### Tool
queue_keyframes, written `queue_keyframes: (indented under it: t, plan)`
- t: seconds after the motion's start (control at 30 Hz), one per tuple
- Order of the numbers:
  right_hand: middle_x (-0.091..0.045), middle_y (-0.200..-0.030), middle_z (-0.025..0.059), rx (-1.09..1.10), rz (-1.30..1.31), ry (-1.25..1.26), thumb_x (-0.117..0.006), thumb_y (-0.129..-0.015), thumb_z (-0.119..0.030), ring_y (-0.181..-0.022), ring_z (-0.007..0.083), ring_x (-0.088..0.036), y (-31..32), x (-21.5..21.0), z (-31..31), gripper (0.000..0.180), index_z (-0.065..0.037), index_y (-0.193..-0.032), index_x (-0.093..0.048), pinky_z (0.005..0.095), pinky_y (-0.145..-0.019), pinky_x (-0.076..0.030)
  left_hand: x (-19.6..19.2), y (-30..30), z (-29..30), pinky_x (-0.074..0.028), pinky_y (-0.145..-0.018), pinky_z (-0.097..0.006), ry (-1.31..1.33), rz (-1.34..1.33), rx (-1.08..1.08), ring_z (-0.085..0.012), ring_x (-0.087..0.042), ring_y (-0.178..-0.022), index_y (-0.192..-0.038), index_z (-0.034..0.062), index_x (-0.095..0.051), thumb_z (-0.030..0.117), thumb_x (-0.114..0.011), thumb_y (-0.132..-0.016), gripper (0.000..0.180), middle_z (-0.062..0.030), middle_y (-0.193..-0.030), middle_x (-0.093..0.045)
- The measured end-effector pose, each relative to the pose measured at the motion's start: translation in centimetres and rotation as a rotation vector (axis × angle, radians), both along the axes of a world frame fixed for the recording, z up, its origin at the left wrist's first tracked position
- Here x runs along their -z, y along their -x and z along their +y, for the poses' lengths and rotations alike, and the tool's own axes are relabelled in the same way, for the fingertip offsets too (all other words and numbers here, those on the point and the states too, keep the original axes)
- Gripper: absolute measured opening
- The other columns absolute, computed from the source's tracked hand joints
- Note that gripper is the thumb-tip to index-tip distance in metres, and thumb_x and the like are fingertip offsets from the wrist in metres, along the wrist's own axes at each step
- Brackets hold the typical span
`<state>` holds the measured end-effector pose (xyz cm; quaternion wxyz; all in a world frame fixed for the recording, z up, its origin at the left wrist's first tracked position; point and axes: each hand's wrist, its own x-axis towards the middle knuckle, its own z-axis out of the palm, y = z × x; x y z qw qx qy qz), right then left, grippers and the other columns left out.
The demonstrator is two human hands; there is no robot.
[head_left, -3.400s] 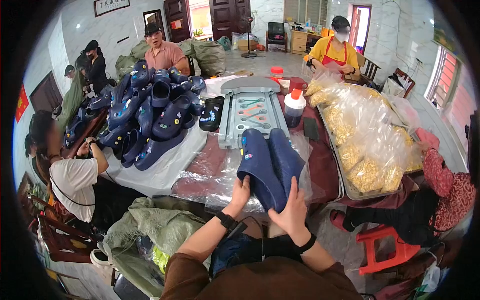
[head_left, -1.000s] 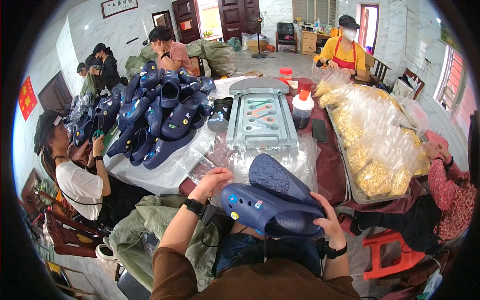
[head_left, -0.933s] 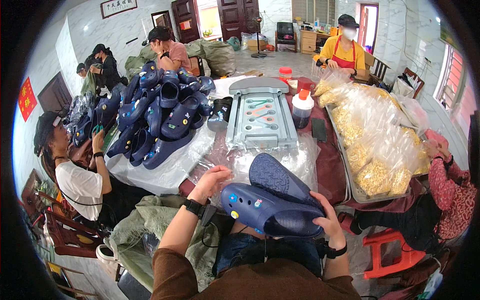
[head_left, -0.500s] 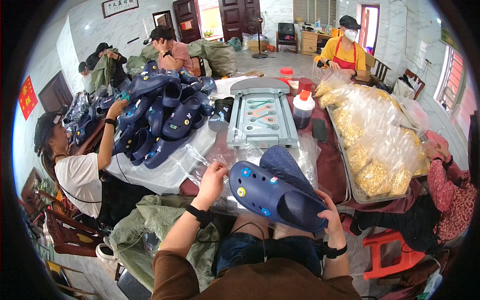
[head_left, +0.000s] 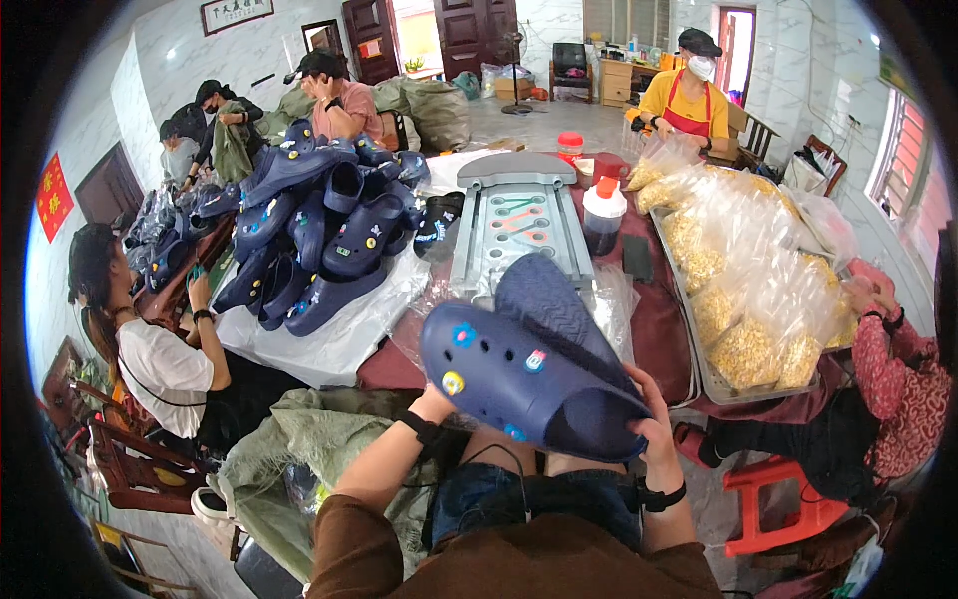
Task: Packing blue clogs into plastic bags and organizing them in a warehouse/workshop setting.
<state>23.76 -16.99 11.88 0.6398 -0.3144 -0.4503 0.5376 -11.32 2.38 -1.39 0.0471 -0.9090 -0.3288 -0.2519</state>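
Pair of navy clogs (head_left: 529, 374) grasped: left hand (head_left: 436, 402) under toe, mostly hidden; right hand (head_left: 649, 424) clasping heel. Likely light, springy foam, slightly slick; best held at heel rim. Charms (head_left: 454, 382) could snag.

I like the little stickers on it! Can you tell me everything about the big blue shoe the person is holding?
The navy clog looks like soft foam. Its rounded top has round holes and small coloured charms pushed in. It is held up over the lap, lying sideways, toe toward the left hand, heel opening by the right hand. A second navy clog sits behind it, ribbed sole showing.
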Motion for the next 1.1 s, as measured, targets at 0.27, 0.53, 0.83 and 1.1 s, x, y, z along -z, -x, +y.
queue_keyframes:
  t: [0.27, 0.53, 0.83, 1.1]
  plan:
    - [-0.055, -0.138, 0.0096, -0.023, -0.29, 0.04, -0.058, -0.062, -0.003, -0.131, 0.02, -0.049, -1.5, 0.5, -1.0, 0.084, -0.001, -0.146, -0.049, 0.0301, -0.114, -0.031, -6.7, -1.8, 0.1, -0.045, -0.105, -0.044, 0.562, -0.263, -0.024, -0.0425, -0.054, -0.125, -0.151, 0.0042, -0.039, 0.018, -0.072, -0.086, 0.074, -0.0248, -0.142, -0.051]
    - [-0.057, -0.135, 0.0091, 0.065, -0.274, 0.093, -0.06, -0.065, -0.003, -0.127, 0.0206, -0.052, -2.0, 1.2, -0.6, 0.079, -0.002, -0.143, -0.053, 0.0307, -0.112, -0.034, -8.6, 0.2, -0.8, -0.043, -0.111, -0.039, 0.555, -0.288, 0.184, -0.0357, -0.052, -0.135, -0.154, 0.0023, -0.037, 0.016, -0.074, -0.084, 0.08, -0.0212, -0.155, -0.045]
    - [-0.058, -0.132, 0.0163, 0.377, -0.679, -0.054, -0.063, -0.063, -0.004, -0.126, 0.0288, -0.054, -1.1, 1.5, -1.0, 0.079, -0.001, -0.142, -0.053, 0.0361, -0.112, -0.036, -11.0, 1.3, -1.9, -0.055, -0.093, -0.033, 0.961, -0.658, 0.04, -0.0158, -0.062, -0.112, -0.143, 0.0057, -0.056, -0.018, -0.043, -0.08, 0.069, -0.0088, -0.138, -0.062]
    - [-0.058, -0.127, 0.0185, 0.479, -0.736, -0.11, -0.063, -0.063, -0.005, -0.125, 0.0331, -0.054, 0.6, 1.5, -1.7, 0.078, -0.001, -0.14, -0.054, 0.0388, -0.112, -0.037, -14.6, -2.6, -4.3, -0.047, -0.103, -0.045, 0.27, -0.319, -0.037, -0.0389, -0.061, -0.113, -0.135, 0.0073, -0.062, -0.013, -0.053, -0.075, 0.064, -0.0173, -0.122, -0.069]
